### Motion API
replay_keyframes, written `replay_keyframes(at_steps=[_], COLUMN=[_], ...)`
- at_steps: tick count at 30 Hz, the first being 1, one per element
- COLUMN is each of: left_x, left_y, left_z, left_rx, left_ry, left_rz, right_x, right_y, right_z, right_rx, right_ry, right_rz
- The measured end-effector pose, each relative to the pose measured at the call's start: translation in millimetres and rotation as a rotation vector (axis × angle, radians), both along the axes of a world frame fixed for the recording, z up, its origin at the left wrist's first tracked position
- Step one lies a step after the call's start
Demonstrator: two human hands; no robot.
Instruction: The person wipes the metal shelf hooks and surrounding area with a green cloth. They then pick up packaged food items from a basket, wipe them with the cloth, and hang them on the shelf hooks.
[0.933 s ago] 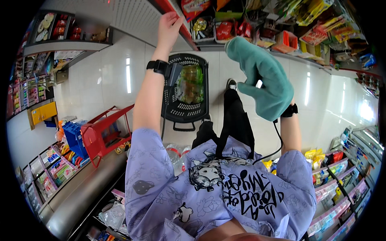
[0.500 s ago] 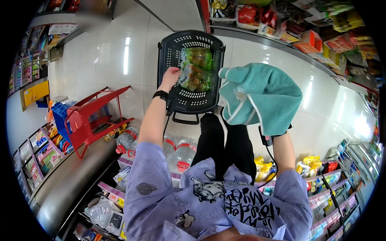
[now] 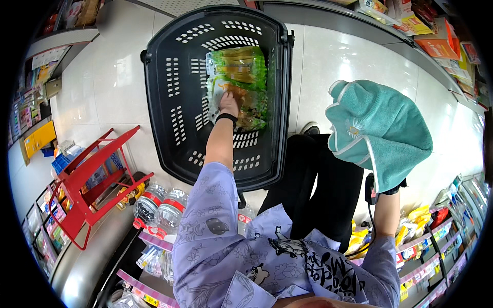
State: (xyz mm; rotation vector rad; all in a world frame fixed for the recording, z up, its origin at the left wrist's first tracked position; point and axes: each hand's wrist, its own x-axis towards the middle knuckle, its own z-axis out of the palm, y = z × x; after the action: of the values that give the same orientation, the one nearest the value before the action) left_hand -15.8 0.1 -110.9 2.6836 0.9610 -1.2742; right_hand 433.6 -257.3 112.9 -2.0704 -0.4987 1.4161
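My left hand point(image 3: 229, 104) reaches down into a black plastic basket point(image 3: 156, 102). Its fingers close on the clear and green packet of brown food point(image 3: 251, 110), though the fingertips are partly hidden. Just beyond, touching that packet, lies a similar packet with yellowish contents point(image 3: 241, 64). Off to the right, a teal towel point(image 3: 387, 123) with white edging and a daisy hangs over my right hand. The towel covers this hand's fingers; only the wrist point(image 3: 394, 191) shows, with a dark band and a small black device with a cable beside it.
A red stool point(image 3: 95, 190) lies tipped to the left near a blue crate point(image 3: 61, 163). Large clear bottles point(image 3: 172, 210) stand by the shelf at my left. Shelves of packaged goods point(image 3: 436, 46) line the far right, and more run behind me. Pale tiles point(image 3: 126, 77) cover the floor.
My left hand has gone from the basket's near left side down onto the packets. The basket looks larger and closer. My right hand with the towel has shifted right in view.
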Motion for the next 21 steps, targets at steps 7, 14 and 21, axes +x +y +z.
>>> replay_keyframes(at_steps=[7,14,21], left_x=[0,15,62], left_y=[-19,-23,-24], left_z=[76,386,658], left_rx=[-0.126,-0.053,0.167], left_ry=[-0.130,-0.604,-0.918], left_rz=[0.004,-0.155,-0.408], right_x=[-26,-135,-236], right_y=[12,86,139], right_z=[47,188,339], right_rx=[0.089,0.547,1.039], right_ry=[-0.035,-0.188,-0.732], right_rz=[0.091,0.514,0.774])
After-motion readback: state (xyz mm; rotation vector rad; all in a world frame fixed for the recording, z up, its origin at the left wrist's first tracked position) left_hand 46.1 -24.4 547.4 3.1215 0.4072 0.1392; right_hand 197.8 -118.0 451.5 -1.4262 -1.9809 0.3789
